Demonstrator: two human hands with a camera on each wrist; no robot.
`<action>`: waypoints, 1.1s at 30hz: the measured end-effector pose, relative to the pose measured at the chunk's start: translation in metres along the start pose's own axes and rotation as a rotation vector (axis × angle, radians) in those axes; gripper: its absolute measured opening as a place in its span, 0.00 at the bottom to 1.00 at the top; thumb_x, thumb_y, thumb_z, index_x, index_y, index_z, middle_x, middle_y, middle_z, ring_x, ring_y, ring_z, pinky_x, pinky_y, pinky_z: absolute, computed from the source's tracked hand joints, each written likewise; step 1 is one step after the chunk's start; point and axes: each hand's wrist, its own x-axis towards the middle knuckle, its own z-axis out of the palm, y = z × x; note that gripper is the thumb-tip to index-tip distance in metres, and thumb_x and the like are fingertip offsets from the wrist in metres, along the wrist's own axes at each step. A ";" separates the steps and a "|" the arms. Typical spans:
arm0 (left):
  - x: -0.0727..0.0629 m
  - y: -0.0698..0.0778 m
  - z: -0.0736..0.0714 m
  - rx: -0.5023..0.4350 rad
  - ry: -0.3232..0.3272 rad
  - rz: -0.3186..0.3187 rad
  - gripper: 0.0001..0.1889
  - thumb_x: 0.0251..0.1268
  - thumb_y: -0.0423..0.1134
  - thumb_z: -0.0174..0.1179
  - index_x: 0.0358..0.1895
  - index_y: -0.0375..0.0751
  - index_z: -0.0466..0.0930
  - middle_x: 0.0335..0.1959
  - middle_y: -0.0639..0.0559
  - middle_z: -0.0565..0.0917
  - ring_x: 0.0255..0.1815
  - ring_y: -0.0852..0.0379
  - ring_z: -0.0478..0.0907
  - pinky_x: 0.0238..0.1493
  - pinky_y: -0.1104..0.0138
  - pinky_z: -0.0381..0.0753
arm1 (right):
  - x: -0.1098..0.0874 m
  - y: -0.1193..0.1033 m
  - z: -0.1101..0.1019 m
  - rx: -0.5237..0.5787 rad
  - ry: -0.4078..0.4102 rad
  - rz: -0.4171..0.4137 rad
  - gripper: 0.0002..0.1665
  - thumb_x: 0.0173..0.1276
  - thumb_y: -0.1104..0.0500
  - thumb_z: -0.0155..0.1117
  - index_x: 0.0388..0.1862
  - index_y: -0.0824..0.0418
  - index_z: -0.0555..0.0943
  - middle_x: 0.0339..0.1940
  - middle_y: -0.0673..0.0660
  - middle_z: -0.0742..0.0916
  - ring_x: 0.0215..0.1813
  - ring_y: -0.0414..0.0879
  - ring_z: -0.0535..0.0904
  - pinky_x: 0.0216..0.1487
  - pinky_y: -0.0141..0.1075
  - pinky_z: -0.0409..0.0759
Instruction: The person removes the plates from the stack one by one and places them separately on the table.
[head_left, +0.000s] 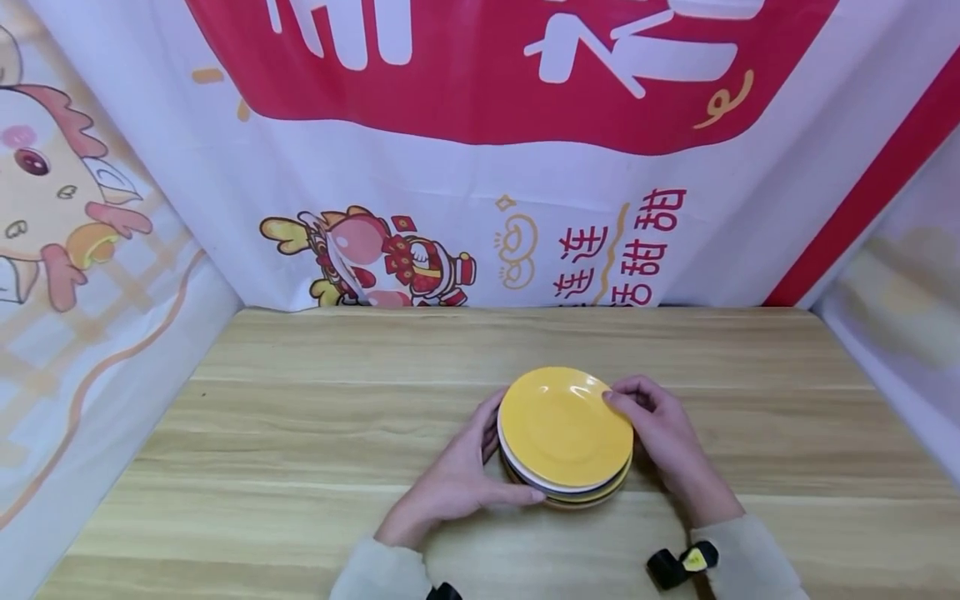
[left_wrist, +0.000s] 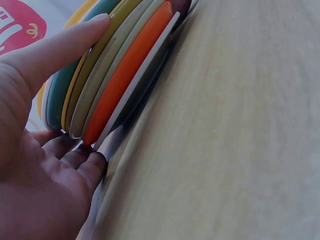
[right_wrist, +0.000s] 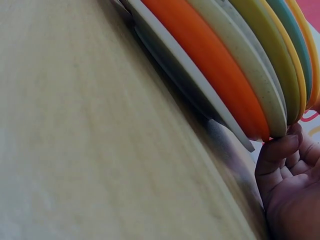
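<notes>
A stack of several plates in mixed colours stands on the wooden table in the head view, a glossy yellow plate [head_left: 566, 427] on top. Lower down, an orange plate [left_wrist: 125, 80] and a white-rimmed plate [right_wrist: 190, 67] show in the wrist views. My left hand [head_left: 468, 467] holds the stack's left side, its thumb along the near edge and its fingers round the far left. On the right, my right hand [head_left: 663, 429] grips the stack's edge, thumb at the yellow plate's rim and fingers bent against the side.
The wooden table [head_left: 300, 433] runs back to a white and red printed cloth [head_left: 480, 175]. Another printed cloth [head_left: 90, 275] hangs along the left side, and pale fabric [head_left: 900, 292] borders the right. Black wrist gear [head_left: 678, 565] sits at my right cuff.
</notes>
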 end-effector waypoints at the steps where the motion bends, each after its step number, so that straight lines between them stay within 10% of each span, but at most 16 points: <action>1: 0.000 0.000 0.000 -0.003 0.000 0.001 0.66 0.48 0.36 0.87 0.88 0.56 0.50 0.88 0.57 0.58 0.89 0.53 0.55 0.91 0.55 0.53 | 0.000 0.001 0.000 0.002 0.000 0.000 0.25 0.78 0.44 0.69 0.61 0.60 0.80 0.48 0.51 0.84 0.42 0.41 0.81 0.39 0.30 0.87; 33: 0.001 -0.001 -0.001 0.012 0.023 -0.025 0.65 0.48 0.38 0.88 0.87 0.62 0.52 0.87 0.61 0.60 0.88 0.54 0.59 0.90 0.53 0.59 | -0.001 0.001 -0.002 0.026 0.008 -0.037 0.25 0.77 0.43 0.70 0.60 0.60 0.81 0.43 0.48 0.84 0.38 0.40 0.81 0.37 0.29 0.86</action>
